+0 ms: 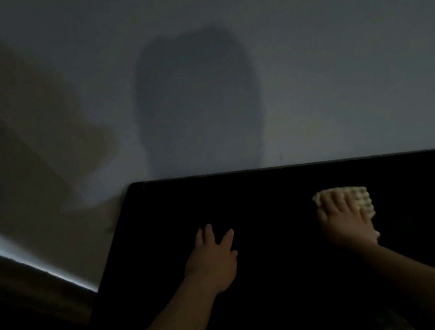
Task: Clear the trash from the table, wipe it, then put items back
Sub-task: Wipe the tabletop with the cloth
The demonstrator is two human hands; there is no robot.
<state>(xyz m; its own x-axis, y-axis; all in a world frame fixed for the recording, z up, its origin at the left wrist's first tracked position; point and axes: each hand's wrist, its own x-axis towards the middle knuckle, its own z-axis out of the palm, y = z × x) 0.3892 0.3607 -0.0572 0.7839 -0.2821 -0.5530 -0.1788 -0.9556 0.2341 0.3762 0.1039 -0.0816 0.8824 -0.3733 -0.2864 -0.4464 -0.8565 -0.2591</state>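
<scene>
Pressing the cloth (362, 199) flat-fingered, right hand (343, 224) hides its long axis; left hand (213, 261) rests spread on table (273, 190).

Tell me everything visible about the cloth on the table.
The cloth is pale cream with a bumpy, waffle-like weave and looks like soft fabric gathered into a pad. It lies on the dark table, toward the right. The right hand presses on it with spread fingers and covers most of it, so only its far edge and right side show. Dim light hides finer detail.
</scene>
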